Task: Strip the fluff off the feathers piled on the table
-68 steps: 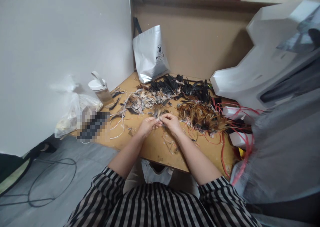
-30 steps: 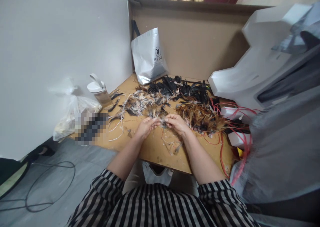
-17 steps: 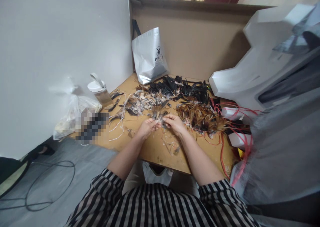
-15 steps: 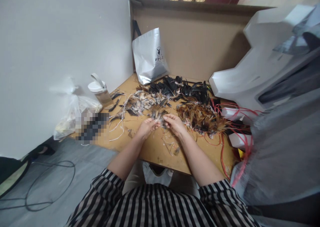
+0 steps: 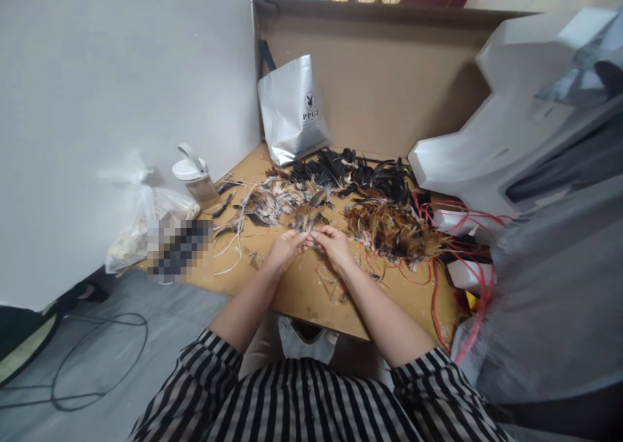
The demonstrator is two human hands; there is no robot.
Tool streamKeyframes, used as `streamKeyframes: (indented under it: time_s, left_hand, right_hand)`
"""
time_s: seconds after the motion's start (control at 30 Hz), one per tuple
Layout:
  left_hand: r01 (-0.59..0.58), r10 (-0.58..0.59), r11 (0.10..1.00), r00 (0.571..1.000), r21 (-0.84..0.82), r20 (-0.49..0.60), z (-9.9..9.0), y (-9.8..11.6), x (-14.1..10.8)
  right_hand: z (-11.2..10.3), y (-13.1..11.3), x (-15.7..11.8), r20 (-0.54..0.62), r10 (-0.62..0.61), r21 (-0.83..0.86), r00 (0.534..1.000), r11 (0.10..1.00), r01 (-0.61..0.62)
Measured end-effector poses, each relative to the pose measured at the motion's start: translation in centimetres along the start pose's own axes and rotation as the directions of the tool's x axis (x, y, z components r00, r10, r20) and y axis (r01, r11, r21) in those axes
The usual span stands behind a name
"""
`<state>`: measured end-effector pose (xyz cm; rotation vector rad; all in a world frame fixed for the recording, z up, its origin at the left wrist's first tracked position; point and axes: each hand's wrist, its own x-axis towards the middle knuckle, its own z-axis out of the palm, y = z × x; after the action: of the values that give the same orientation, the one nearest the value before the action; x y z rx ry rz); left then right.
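Near the middle of the wooden table [image 5: 296, 296], my left hand [image 5: 287, 248] pinches the base of a small brown-grey feather bunch [image 5: 305, 216]. My right hand [image 5: 333, 246] is closed at the same bunch, its fingertips touching those of my left hand. The feathers fan out beyond the fingertips. Behind them lie a pale feather pile [image 5: 275, 198] and a black feather pile [image 5: 331, 169]. A golden-brown feather pile [image 5: 389, 228] sits to the right of my right hand. Loose feather scraps lie in front of the hands.
A silver bag [image 5: 292, 114] stands at the back. On the left are a lidded jar [image 5: 198, 182], a plastic bag [image 5: 165, 202] and white strings [image 5: 238, 234]. Red strings [image 5: 435, 306], white boxes [image 5: 470, 276] and a grey cloth [image 5: 559, 286] are on the right.
My right hand has moved slightly left and closed up against my left hand at the feather bunch. My left hand has barely moved.
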<state>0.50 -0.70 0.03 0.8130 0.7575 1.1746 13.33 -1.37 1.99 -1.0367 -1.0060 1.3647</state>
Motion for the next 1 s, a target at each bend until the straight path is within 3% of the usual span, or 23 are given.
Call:
streamKeyframes:
  time_s: [0.43,1.0]
  left_hand:
    - [0.064,-0.067,0.993,0.997,0.095,0.024,0.10,-0.09,-0.18]
    - [0.060,-0.067,0.987,0.997,0.150,0.043,0.11,-0.28,-0.24]
  right_hand:
    - [-0.01,0.04,0.07,-0.046,-0.025,-0.023,0.999,0.999,0.024]
    - [-0.08,-0.02,-0.04,-0.050,0.002,0.009,0.999,1.000,-0.001]
